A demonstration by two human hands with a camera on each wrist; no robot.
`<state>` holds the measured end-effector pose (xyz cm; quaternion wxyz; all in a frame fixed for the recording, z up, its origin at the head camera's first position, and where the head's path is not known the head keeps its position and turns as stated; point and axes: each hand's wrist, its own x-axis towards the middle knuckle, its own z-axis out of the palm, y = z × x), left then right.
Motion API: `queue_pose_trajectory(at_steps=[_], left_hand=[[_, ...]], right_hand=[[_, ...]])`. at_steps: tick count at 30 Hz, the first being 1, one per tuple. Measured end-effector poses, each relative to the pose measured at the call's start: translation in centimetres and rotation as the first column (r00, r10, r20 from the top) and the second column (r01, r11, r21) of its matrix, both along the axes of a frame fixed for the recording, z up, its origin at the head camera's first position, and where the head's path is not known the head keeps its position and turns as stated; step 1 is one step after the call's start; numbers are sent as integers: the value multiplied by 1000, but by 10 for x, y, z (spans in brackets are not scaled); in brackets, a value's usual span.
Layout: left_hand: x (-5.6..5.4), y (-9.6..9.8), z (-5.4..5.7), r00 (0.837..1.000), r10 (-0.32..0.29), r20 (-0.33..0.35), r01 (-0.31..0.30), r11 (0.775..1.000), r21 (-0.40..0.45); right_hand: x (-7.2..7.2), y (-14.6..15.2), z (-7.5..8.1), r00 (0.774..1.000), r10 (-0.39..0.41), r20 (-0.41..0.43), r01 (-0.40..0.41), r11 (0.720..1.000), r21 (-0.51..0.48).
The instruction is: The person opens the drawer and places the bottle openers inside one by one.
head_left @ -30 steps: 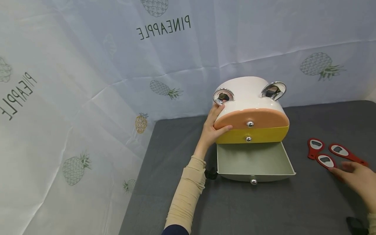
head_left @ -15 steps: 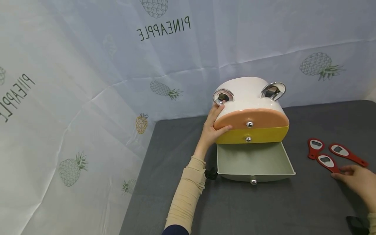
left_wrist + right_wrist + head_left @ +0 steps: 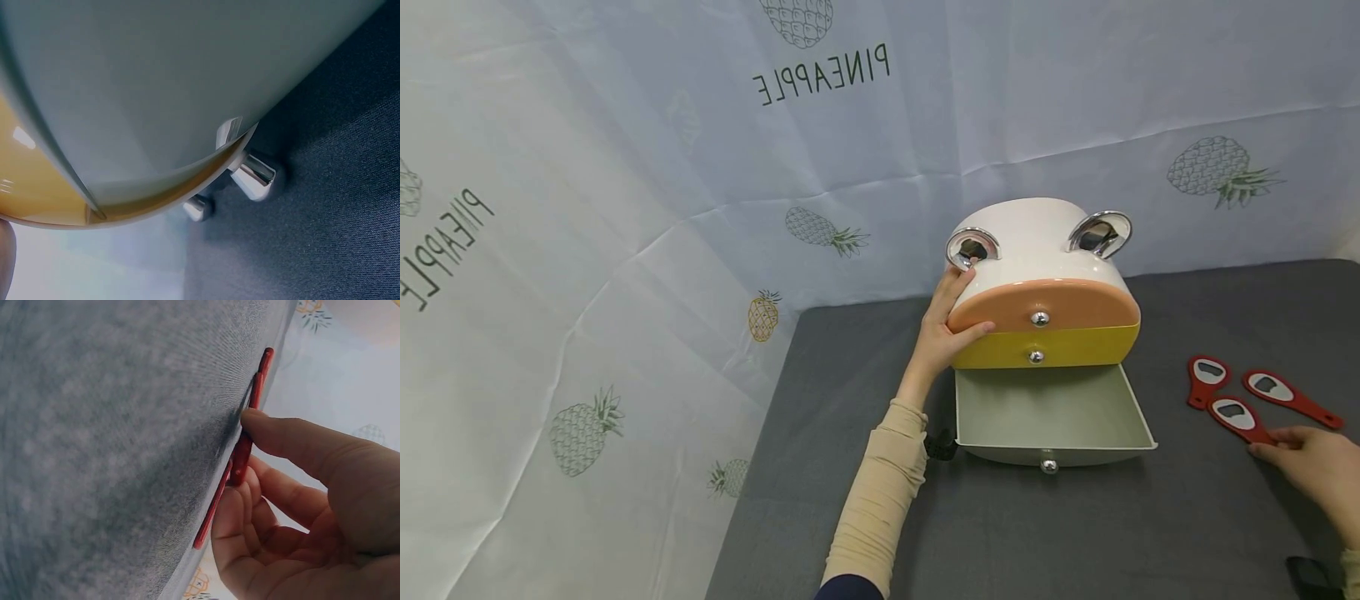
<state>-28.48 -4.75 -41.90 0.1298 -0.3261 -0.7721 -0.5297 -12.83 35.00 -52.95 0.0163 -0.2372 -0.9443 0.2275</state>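
Note:
In the head view, a frog-shaped drawer cabinet (image 3: 1037, 242) has a white top, an orange drawer, a yellow drawer and a pulled-out green bottom drawer (image 3: 1048, 408). My left hand (image 3: 942, 325) rests spread on its left side, thumb on the front, fingertips by the silver ring. My right hand (image 3: 1315, 462) pinches the handle of a red bottle opener (image 3: 1234, 414), which lies low against the cloth. The right wrist view shows the thumb and fingers on the red handle (image 3: 242, 456). Two other red bottle openers, one upright (image 3: 1207, 379) and one slanted (image 3: 1292, 398), lie beside it.
A dark grey cloth (image 3: 1037, 533) covers the table. Behind it hangs a pineapple-print curtain (image 3: 880, 133). Short silver feet (image 3: 253, 177) hold the cabinet off the cloth in the left wrist view.
My right hand has shifted back along the near bottle opener, from the edge of its head to its handle, and now pinches it. My left hand and the cabinet have stayed put.

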Motion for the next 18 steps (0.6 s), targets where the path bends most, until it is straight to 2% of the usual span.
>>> queue_pose_trajectory(at_steps=[6,14,18], left_hand=[[-3,0,-4,1000,-5,-27,6,1000,12],[-1,-1,-2,1000,-8,-24,9,1000,14],[0,-1,-2,1000,-8,-16,9,1000,16]], right_hand=[[2,-1,3,995,5,-103,-9,999,-38],[5,-1,5,992,-35,-124,22,995,-102],[3,3,3,982,-15,-190,-7,993,-118]])
